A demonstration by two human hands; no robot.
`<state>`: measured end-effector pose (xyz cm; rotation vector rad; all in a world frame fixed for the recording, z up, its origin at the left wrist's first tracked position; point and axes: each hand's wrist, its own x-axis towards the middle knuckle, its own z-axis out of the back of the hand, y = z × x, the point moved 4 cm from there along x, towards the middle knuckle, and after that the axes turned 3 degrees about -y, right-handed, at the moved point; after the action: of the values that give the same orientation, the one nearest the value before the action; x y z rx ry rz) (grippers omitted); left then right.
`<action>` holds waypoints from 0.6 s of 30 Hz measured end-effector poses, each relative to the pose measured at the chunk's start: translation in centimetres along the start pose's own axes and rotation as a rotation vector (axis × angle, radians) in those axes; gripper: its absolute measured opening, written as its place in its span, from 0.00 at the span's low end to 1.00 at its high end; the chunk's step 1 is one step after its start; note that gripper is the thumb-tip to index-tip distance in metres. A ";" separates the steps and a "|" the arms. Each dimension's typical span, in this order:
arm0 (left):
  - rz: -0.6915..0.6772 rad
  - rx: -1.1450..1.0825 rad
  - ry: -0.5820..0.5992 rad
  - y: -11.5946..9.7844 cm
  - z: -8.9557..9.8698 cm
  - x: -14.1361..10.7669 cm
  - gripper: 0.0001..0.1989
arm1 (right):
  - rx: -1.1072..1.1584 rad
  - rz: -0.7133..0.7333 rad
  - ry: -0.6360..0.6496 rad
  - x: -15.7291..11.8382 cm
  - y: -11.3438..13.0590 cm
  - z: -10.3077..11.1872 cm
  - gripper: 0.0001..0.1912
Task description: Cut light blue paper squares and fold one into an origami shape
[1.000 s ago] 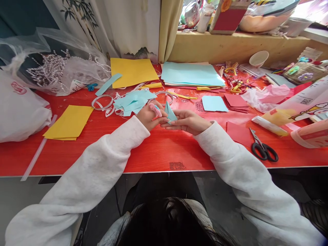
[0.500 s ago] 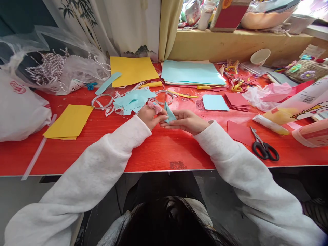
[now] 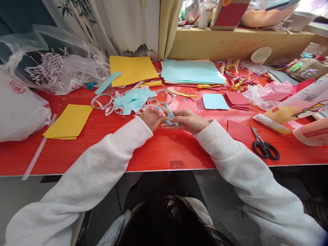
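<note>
Between both hands, just above the red table (image 3: 159, 153), is a folded piece of light blue paper (image 3: 169, 114) with a pointed tip standing up. My right hand (image 3: 191, 121) pinches it from the right, fingers stretched beneath it. My left hand (image 3: 151, 118) closes on its left side with the fingertips. A small pink and blue thing (image 3: 157, 110) shows at the back of my left hand; its kind is unclear. Light blue paper scraps (image 3: 134, 99) lie in a heap just beyond the left hand, beside a tape roll (image 3: 164, 96).
Yellow sheets (image 3: 68, 121) and a white plastic bag (image 3: 22, 106) are at left. Black-handled scissors (image 3: 265, 148), red paper (image 3: 239, 131) and a glue stick (image 3: 271, 123) lie at right. Blue squares (image 3: 215, 101) and large blue sheets (image 3: 192, 71) are farther back.
The folded blue paper has turned slightly and its folds look more spread. My left hand has rotated a little, showing more of the pink and blue thing. The right hand stays nearly in place.
</note>
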<state>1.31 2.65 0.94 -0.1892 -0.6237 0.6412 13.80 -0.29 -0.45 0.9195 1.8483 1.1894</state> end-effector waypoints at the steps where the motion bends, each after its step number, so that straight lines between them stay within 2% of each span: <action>1: 0.020 0.001 0.008 0.0 0.0 0.0 0.09 | -0.010 0.010 0.000 0.0 0.0 0.0 0.09; 4: 0.119 -0.049 -0.013 0.2 0.0 0.1 0.06 | -0.046 0.041 -0.016 0.2 -0.2 0.0 0.12; 8: 0.353 -0.214 -0.077 1.0 0.3 0.0 0.16 | -0.046 0.070 -0.045 0.3 -0.1 0.0 0.17; 10: 0.416 -0.269 -0.077 1.3 0.3 -0.1 0.17 | -0.032 0.078 -0.063 0.4 0.0 -0.1 0.19; 15: 0.381 -0.327 -0.031 1.4 0.1 -0.1 0.14 | 0.009 0.062 -0.114 0.3 0.0 0.0 0.22; 18: 0.396 -0.394 -0.015 1.5 -0.1 -0.3 0.15 | 0.003 0.063 -0.102 0.3 0.0 0.1 0.23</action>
<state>0.45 3.71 0.18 -0.6885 -0.7308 0.8962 13.70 -0.02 -0.57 1.0285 1.7521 1.1560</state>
